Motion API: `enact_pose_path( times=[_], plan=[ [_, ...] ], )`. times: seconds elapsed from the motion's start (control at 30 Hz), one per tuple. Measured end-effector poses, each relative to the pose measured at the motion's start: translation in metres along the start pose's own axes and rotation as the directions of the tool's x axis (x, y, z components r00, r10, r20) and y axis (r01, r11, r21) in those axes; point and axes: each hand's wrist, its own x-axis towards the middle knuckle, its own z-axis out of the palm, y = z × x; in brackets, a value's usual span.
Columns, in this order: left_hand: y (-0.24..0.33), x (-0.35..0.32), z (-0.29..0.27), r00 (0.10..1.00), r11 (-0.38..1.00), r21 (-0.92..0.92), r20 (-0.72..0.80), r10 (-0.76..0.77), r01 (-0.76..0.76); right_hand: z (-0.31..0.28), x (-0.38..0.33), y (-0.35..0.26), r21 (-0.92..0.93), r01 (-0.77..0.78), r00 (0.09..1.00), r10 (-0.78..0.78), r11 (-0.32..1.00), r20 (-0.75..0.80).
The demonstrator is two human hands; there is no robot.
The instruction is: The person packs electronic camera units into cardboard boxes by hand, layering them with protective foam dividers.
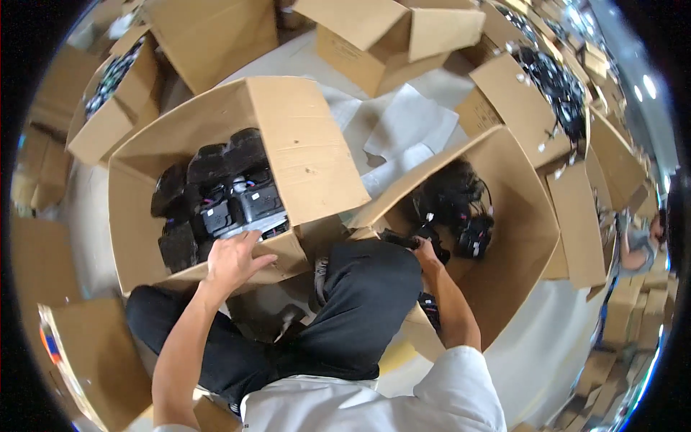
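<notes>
My left hand (234, 261) rests on the near rim of an open cardboard box (317, 151), fingers spread, touching the black packed units (219, 198) stacked inside. My right hand (426, 252) reaches into a second open cardboard box (536, 216) on the right and grips a black cabled part (403, 240). A tangle of black cabled parts (461, 205) lies deeper in that box. My knee in dark trousers (367, 288) sits between the two boxes.
Several more open cardboard boxes ring me; one at the upper right (554, 86) and one at the upper left (111, 79) hold black cabled parts. White paper sheets (403, 133) lie on the floor between boxes. Another person (637, 241) sits at the far right.
</notes>
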Motion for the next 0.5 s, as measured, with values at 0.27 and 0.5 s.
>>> enact_pose_path(
  times=[0.27, 0.5],
  plan=[
    [0.001, 0.005, 0.003, 0.994, 0.994, -0.008, 0.023, 0.108, -0.107, -0.123, -0.059, -0.027, 0.277, 0.126, 0.899, 0.009, 0.953, -0.437],
    [-0.012, -0.011, -0.001, 0.999, 0.975, -0.219, 0.003, 0.033, -0.032, -0.14, -0.165, -0.304, -0.179, 0.568, 0.589, -0.548, 0.804, -0.594]
  ],
)
